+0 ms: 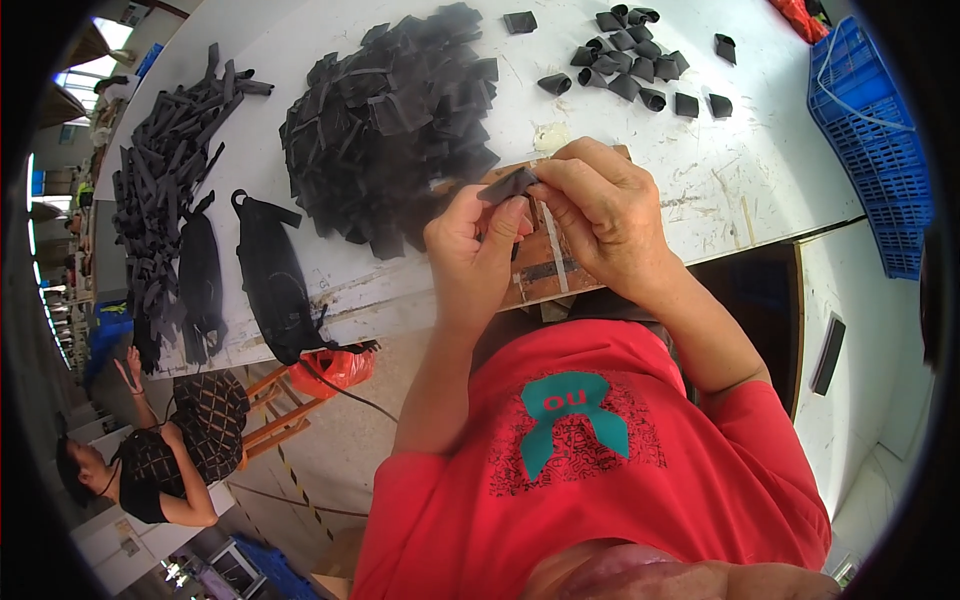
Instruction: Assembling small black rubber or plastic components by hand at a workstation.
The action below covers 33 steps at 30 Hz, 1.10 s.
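A small dark grey piece of fabric [510, 185] is pinched between my two hands above the table's near edge. My left hand [472, 238] grips its left side between thumb and fingers. With closed fingertips, my right hand [612, 205] grips its right corner. Beneath the hands lies a brown wooden board [540, 268] with a pale strip across it. Just beyond my left hand spreads a big heap of flat black fabric pieces [390, 120]. Farther right, several folded, tube-like black pieces [625, 85] lie loosely grouped on the white table [700, 200].
A pile of narrow black strips [165, 190] and two long black fabric bundles [268, 275] lie at the table's left. A blue plastic crate [870, 150] stands at the right. Another person [165, 450] sits at lower left, near a red plastic bag [335, 372].
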### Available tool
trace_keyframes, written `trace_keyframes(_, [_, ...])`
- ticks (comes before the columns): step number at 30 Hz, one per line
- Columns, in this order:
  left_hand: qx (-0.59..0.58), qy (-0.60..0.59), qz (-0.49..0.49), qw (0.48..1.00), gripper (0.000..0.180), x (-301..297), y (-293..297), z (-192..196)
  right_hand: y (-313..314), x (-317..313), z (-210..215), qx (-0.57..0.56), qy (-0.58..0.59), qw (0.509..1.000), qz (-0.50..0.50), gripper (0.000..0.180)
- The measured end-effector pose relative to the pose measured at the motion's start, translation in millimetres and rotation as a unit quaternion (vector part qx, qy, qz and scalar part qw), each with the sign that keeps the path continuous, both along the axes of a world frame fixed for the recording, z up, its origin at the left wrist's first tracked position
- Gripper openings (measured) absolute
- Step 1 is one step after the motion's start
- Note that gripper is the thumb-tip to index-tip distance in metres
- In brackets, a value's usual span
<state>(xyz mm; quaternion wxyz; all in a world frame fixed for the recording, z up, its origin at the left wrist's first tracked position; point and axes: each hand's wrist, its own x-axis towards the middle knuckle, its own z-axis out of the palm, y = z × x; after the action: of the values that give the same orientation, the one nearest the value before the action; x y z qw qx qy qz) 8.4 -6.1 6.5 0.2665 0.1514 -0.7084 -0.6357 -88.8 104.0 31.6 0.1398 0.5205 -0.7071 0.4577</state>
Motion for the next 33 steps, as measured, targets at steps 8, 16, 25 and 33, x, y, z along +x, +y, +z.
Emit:
trace_keyframes(8, [0.02, 0.136, 0.022, 0.99, 0.027, 11.4, 23.1, 8.8, 23.5, 9.1, 14.1, -0.192, -0.661, 0.717, 0.11, 0.015])
trace_keyframes(16, [-0.061, 0.108, 0.073, 0.99, 0.011, 3.6, 45.6, -7.2, 39.1, 29.1, -22.1, -0.165, -0.821, 0.52, 0.168, 0.018])
trace_keyframes(25, [0.034, -0.022, 0.015, 0.999, 0.007, 11.0, 47.6, -1.9, 46.3, 31.0, -24.9, -0.034, -0.231, 0.972, -0.013, 0.02])
trace_keyframes(33, [-0.023, -0.025, 0.047, 0.998, 0.01, 19.0, 65.2, -25.5, 46.9, 21.8, -43.7, 0.0, 0.165, 0.984, -0.061, 0.022])
